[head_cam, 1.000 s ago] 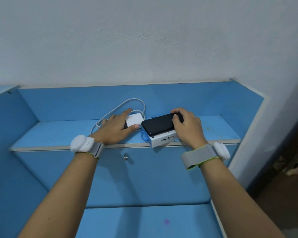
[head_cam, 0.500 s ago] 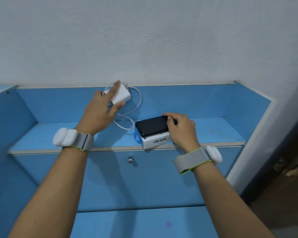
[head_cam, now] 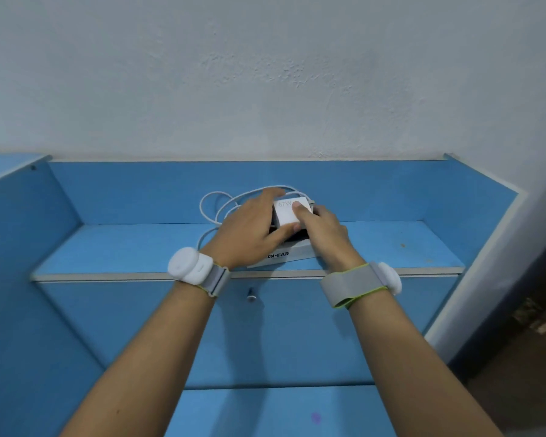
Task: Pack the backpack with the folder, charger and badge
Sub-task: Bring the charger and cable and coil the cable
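Blue laminate shelf (head_cam: 123, 247) below a plastered wall, head view. My left hand (head_cam: 249, 228) grips the white charger (head_cam: 286, 212), marked 67W. The thumb is at its near edge and the fingers curl over its far side, holding it on a dark flat device (head_cam: 297, 237). That device lies on a white box (head_cam: 284, 254) lettered IN-EAR.

My right hand (head_cam: 327, 234) closes on the same stack. Its thumb presses the charger's top and its other fingers curl round the far right end. How much of that grip falls on the device below, I cannot tell. The stacking seems meant to let one lift carry everything, with the thumb keeping the smooth block from sliding.

The charger's white cable (head_cam: 208, 203) trails in loose loops behind my left hand, so it would likely drag unless gathered. The box sits at the shelf's front edge, within easy reach. Backpack, folder and badge are out of view, so I judge the charger not yet packed.
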Demonstrator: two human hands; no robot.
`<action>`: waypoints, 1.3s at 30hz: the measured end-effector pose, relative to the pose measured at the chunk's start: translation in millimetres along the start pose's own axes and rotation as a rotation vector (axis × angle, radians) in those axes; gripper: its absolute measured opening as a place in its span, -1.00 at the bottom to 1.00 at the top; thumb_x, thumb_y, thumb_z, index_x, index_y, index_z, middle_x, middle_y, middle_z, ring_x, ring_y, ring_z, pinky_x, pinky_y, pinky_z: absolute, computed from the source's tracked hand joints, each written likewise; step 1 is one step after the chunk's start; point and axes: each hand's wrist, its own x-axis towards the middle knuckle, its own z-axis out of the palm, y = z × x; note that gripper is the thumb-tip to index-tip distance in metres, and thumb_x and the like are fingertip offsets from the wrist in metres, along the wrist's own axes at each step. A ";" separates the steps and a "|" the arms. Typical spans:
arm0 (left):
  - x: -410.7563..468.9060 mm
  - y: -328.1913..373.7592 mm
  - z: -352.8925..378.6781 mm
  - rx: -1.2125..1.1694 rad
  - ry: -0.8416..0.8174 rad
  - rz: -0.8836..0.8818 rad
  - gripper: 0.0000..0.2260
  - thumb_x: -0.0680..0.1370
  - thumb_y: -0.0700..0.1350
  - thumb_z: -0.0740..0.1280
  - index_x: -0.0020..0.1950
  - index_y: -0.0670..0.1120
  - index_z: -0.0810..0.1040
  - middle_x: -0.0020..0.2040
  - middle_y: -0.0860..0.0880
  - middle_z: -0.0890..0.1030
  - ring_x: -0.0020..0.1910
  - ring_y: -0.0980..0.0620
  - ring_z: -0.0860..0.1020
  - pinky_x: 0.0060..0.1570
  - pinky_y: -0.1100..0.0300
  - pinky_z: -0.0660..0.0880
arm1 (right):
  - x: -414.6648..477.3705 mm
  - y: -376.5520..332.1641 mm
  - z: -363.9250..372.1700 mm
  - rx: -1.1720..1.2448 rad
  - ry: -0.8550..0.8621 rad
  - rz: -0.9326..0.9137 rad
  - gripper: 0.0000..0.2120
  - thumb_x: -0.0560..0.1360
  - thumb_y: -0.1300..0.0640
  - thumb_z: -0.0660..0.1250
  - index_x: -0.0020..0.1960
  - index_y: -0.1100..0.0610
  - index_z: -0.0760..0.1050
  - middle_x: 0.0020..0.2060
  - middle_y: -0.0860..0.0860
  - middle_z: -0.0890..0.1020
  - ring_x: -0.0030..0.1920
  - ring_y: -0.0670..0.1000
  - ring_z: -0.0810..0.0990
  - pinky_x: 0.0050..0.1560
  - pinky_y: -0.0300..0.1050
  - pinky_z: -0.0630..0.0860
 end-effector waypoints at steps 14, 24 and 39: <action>-20.5 -9.8 -8.7 0.137 -0.157 -0.158 -0.05 0.13 0.58 0.31 0.43 0.46 -0.01 0.61 0.01 0.02 0.57 -0.24 -0.12 0.34 -0.39 0.02 | 9.8 7.6 -4.9 -0.064 -0.062 -0.226 -0.64 0.38 -0.35 0.10 0.07 -0.26 0.47 0.01 -0.20 0.63 0.13 0.01 0.56 0.24 0.19 0.43; -24.2 -21.7 -6.7 -0.103 -0.116 -0.169 -0.01 0.17 0.41 0.48 0.45 0.18 0.08 0.32 -0.03 0.44 0.30 -0.11 0.41 0.28 -0.11 0.41 | 7.7 2.9 -9.6 0.071 -0.148 -0.227 -0.85 0.62 0.00 0.17 0.09 -0.02 0.48 -0.01 -0.08 0.59 -0.05 -0.11 0.53 -0.12 -0.21 0.39; -21.3 0.2 -11.5 -0.346 -0.005 -0.002 -0.14 0.16 0.06 0.62 0.35 0.26 0.23 0.14 0.02 0.50 0.15 -0.03 0.50 0.16 -0.01 0.50 | -21.5 17.2 -17.9 0.254 0.153 -0.271 -0.71 0.35 -0.23 0.32 -0.02 -0.12 0.57 0.05 0.07 0.63 0.05 0.01 0.58 0.18 0.06 0.50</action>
